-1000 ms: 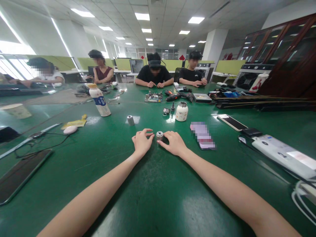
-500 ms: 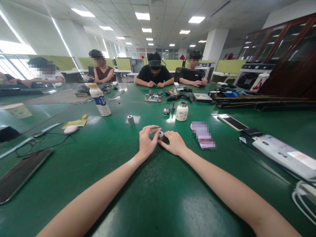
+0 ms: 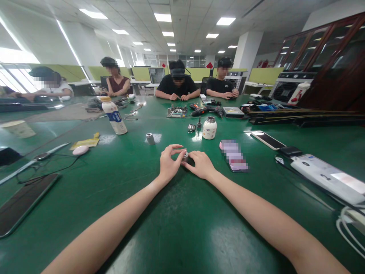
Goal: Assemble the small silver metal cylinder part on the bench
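Observation:
A small metal cylinder [image 3: 185, 158] stands upright on the green table [image 3: 182, 220] between my two hands, partly covered by fingers. My right hand [image 3: 201, 164] closes round its right side, with the thumb at the near side low down. At the cylinder's top, my left hand [image 3: 170, 161] has its thumb and fingertips together. Whether those fingertips also pinch some tiny part there is too small to tell. A second grey metal cylinder [image 3: 150, 139] stands apart, beyond my left hand and to its left.
Beyond my hands stand a white jar [image 3: 209, 128] and a milk bottle [image 3: 113, 116]. Phones [image 3: 268, 140] lie right, beside a white device [image 3: 327, 177]; a dark tablet [image 3: 25, 203] lies left. Farther back are a circuit board [image 3: 176, 111], a drill [image 3: 212, 110] and several seated people.
My left fingertips have shifted very slightly over the cylinder's top, covering more of it. The right hand and the cylinder stay in place; the whole view has drifted a little.

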The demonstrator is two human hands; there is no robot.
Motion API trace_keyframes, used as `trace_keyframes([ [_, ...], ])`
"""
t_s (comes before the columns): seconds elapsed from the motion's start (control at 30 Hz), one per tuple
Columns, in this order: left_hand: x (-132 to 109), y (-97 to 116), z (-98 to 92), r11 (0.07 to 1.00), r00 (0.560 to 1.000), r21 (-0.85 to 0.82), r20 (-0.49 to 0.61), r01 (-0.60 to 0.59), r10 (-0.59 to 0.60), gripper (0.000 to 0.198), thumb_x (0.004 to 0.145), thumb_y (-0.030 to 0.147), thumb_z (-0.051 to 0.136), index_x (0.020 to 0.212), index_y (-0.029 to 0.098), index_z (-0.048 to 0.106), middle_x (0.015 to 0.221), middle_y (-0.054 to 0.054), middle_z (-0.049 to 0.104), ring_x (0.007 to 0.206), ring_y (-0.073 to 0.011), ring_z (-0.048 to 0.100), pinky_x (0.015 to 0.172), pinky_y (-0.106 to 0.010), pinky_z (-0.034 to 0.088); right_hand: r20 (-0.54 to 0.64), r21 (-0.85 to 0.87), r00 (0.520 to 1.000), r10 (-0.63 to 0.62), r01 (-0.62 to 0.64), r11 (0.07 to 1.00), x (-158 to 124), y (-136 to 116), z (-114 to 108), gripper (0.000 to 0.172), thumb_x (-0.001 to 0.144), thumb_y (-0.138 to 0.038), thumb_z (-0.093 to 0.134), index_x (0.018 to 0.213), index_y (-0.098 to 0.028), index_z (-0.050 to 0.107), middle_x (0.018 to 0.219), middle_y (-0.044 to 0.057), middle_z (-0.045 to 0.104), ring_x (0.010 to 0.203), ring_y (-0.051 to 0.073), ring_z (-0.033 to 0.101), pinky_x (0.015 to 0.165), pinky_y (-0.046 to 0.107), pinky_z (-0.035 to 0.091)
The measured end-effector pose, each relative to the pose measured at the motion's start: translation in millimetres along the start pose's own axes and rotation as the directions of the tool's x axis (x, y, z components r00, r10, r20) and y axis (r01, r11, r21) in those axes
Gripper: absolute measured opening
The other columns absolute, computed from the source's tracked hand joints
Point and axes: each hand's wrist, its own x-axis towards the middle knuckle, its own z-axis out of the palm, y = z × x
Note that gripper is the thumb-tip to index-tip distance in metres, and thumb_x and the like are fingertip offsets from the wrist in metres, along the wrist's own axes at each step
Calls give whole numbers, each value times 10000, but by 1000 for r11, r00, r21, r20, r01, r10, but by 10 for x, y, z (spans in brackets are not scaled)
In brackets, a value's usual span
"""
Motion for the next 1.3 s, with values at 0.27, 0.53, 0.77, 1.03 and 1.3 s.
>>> trace_keyframes([
  [0.27, -18, 31, -7, 996, 995, 79, -86, -49, 55, 219, 817, 300, 724, 988, 232, 606, 921, -30, 751, 945, -224, 705, 951, -429, 479, 13, -12, 1000, 8, -8, 1000, 0, -2, -6, 417, 972, -519, 509, 1110, -150, 646, 1099, 113, 687, 1007, 238, 604, 850, 363, 410],
  [0.53, -33, 41, -33, 988, 996, 124, 21, -92, 90, 161, 869, 252, 642, 1029, 248, 644, 988, -36, 769, 1090, -248, 653, 1007, -459, 423, 13, -18, 1000, 4, -4, 1000, 0, -9, -18, 386, 961, -492, 547, 1101, -146, 647, 1073, 107, 690, 996, 237, 602, 841, 355, 405],
  [0.77, -27, 32, -28, 990, 996, 101, 9, -94, 93, 183, 845, 246, 665, 1018, 234, 608, 929, -38, 760, 1017, -240, 684, 996, -456, 446, 9, -20, 1000, 8, -8, 1000, 6, 4, 17, 407, 958, -505, 546, 1110, -141, 649, 1081, 112, 687, 1004, 232, 598, 847, 351, 397],
  [1.03, -24, 63, -41, 982, 990, 127, 30, -138, 136, 186, 862, 241, 641, 1047, 227, 629, 998, -48, 753, 1081, -246, 661, 1023, -463, 420, 15, -17, 1000, 25, -25, 1000, 11, -15, -2, 409, 963, -514, 532, 1070, -138, 651, 1038, 112, 682, 970, 228, 595, 822, 343, 386],
  [1.3, -26, 60, -18, 989, 995, 115, -23, -95, 98, 199, 840, 271, 670, 1018, 227, 592, 915, -37, 749, 1008, -239, 680, 1000, -453, 449, 8, -14, 1000, 23, -23, 1000, 6, -5, -1, 405, 958, -519, 538, 1071, -145, 645, 1043, 108, 683, 971, 230, 600, 825, 349, 390],
])
